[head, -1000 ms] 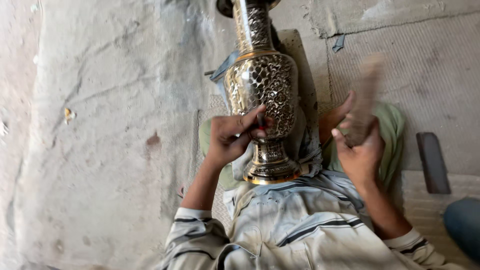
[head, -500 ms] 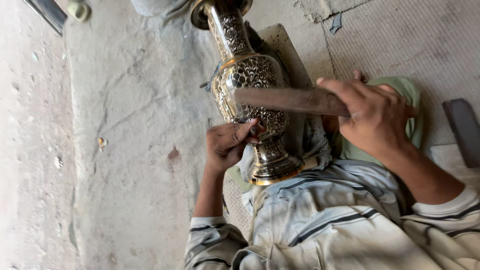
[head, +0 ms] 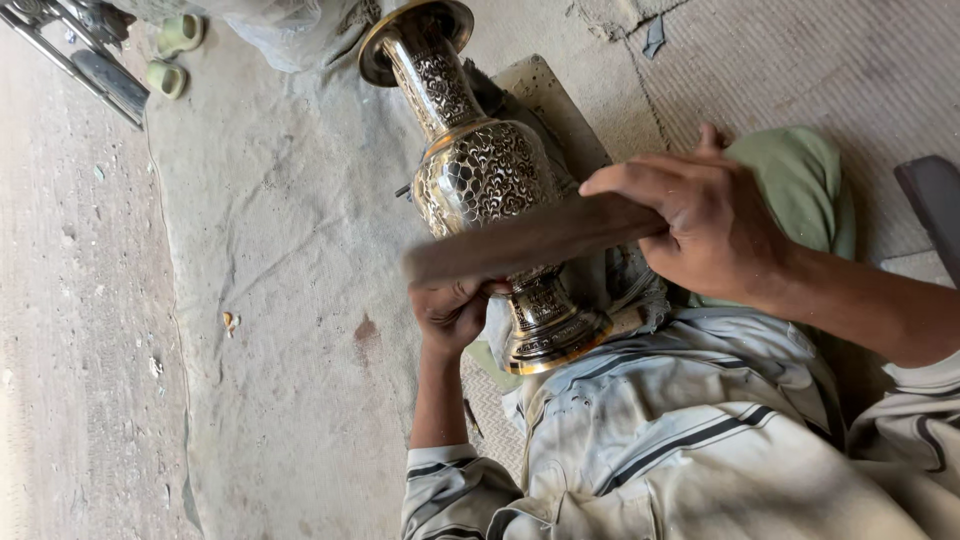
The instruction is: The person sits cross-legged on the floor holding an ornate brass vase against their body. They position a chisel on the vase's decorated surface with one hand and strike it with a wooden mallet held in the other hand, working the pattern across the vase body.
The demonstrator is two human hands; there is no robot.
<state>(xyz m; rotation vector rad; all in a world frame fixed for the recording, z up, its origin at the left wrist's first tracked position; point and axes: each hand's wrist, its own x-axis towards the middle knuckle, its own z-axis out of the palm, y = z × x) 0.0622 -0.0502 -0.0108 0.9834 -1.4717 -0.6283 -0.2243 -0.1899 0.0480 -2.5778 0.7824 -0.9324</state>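
An engraved brass vase [head: 478, 170] lies tilted in my lap, its flared mouth pointing away and its round foot [head: 550, 340] against my striped shirt. My right hand [head: 705, 215] is shut on a flat wooden stick [head: 520, 243], held crosswise over the vase's lower belly. My left hand [head: 452, 312] sits just under the stick beside the vase's stem, fingers pinched on a small tool that is mostly hidden by the stick.
A green cushion [head: 800, 180] and a wooden board [head: 545, 95] lie under the vase. Grey cloth [head: 280, 250] covers the floor on the left. A metal frame [head: 70, 55] and two small green pieces [head: 175, 50] lie at the top left. A dark flat bar [head: 935, 200] sits at the right edge.
My right hand has swung the wooden stick from upright at the right down and leftwards across the vase. The view has shifted so the vase's mouth now shows.
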